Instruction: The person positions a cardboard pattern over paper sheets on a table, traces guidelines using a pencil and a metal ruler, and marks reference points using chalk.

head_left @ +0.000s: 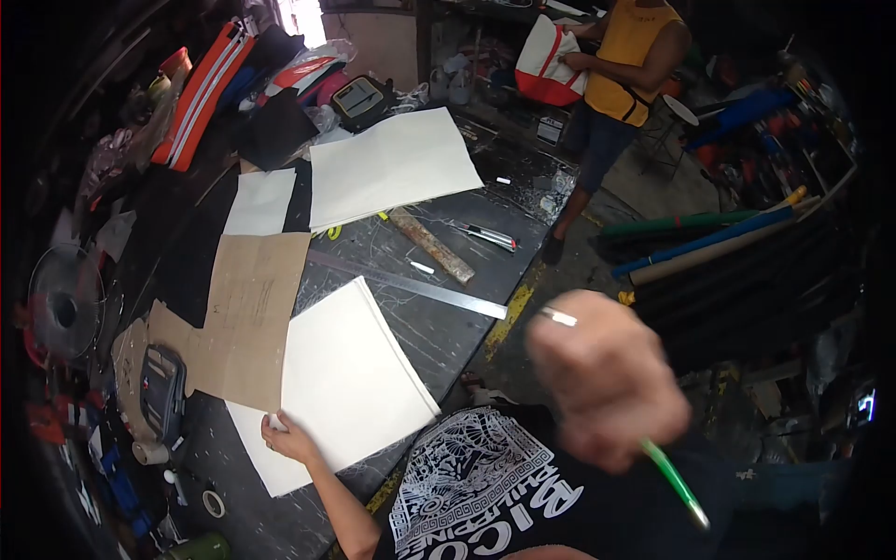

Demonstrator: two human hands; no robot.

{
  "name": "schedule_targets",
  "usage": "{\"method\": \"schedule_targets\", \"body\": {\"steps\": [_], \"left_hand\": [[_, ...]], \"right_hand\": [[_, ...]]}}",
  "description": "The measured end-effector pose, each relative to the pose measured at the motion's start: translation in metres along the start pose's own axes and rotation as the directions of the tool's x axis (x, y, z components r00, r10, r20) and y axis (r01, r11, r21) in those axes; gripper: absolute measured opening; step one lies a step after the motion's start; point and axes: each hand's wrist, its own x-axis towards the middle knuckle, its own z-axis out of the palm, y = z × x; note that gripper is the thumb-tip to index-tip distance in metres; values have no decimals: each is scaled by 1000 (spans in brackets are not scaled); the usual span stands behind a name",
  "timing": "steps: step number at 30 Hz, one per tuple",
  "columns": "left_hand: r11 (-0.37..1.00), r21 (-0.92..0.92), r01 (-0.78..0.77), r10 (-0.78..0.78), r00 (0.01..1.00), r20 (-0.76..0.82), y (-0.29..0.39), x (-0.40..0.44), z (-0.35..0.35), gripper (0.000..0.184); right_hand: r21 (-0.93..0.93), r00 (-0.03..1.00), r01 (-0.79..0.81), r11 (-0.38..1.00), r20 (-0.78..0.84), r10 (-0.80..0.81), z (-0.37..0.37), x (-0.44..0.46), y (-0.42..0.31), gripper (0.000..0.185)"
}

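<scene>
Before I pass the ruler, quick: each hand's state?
Left hand: open, resting on the white sheets.
Right hand: blurred, closed on a green pen-like tool.

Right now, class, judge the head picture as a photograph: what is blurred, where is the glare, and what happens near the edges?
Head view: the right hand is smeared, probably by motion, while the left hand looks crisper; the opening at the top is blown out to white; towards the edges the picture darkens to black, suggesting a wide-angle lens.

Off-white sheets [359, 392] lie under the left hand [291, 441]; just beyond it, brown cardboard [254, 303]. The pen [674, 481] in the right hand [609, 378] is green. Between both, a black shirt [560, 467] bears white patterned print [471, 476].
</scene>
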Motion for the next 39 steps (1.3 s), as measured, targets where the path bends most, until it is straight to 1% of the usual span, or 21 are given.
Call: {"method": "schedule_targets", "body": {"steps": [1,2,4,5,7,10,12,15,18,21,23,25,26,28,30,31,32,34,35,37,39], "left_hand": [[1000,19,-16,16,1000,-6,1,-1,-2,44],[999,36,-34,34,999,-12,3,-2,-2,44],[998,49,-47,48,999,-15,3,-2,-1,43],[998,45,-49,50,999,-15,3,-1,-1,44],[998,32,-58,58,998,-8,1,-2,0,44],[997,49,-67,67,998,-9,-4,-1,3,43],[997,46,-65,65,998,-12,-5,-2,1,42],[998,39,-59,60,998,-12,0,-2,4,42],[998,44,-52,52,999,-9,-1,-3,2,41],[998,38,-44,44,999,2,0,-3,2,41],[998,42,-45,45,999,7,3,-2,1,41],[997,57,-51,51,999,7,5,-4,0,41],[997,57,-47,47,999,8,6,-4,0,41],[998,59,-37,37,999,7,4,-3,2,40],[997,63,-55,54,998,11,1,-3,2,41],[996,64,-64,63,998,13,1,-3,3,41],[996,68,-63,62,998,14,0,-2,2,42],[996,72,-61,60,998,21,1,-3,2,42],[996,72,-60,58,998,24,1,-3,2,43],[996,72,-59,57,998,28,3,-3,1,43],[996,70,-50,48,998,27,4,-3,0,43]], "right_hand": [[25,986,147,989,-78,-145,2,19,-12,12],[148,975,221,964,-47,-217,-4,34,-20,14],[238,895,446,863,-98,-435,-3,62,-32,13],[254,859,510,822,-107,-500,-9,66,-40,14],[257,817,575,777,-120,-565,-15,54,-66,15],[219,821,571,792,-127,-557,0,77,-69,13],[190,832,555,810,-131,-539,12,98,-65,20],[140,767,639,756,-176,-617,18,103,-67,20],[179,775,629,756,-206,-597,17,104,-72,16],[38,785,618,786,-86,-613,9,104,-81,14],[-150,816,572,806,-1,-579,3,104,-96,13],[-263,840,531,806,34,-542,2,102,-106,13],[-281,847,517,809,33,-530,2,100,-110,13],[-238,817,563,791,14,-577,1,105,-103,13],[-160,741,657,736,-44,-671,2,107,-87,14],[-145,701,695,704,-79,-708,5,111,-78,15],[-174,665,717,675,-120,-737,12,115,-70,16],[-222,684,695,684,-91,-724,9,111,-81,17],[-239,737,651,720,-26,-675,0,104,-100,18],[-246,793,599,762,54,-606,-4,100,-108,18],[-219,810,583,782,88,-579,-8,97,-109,18]]}}
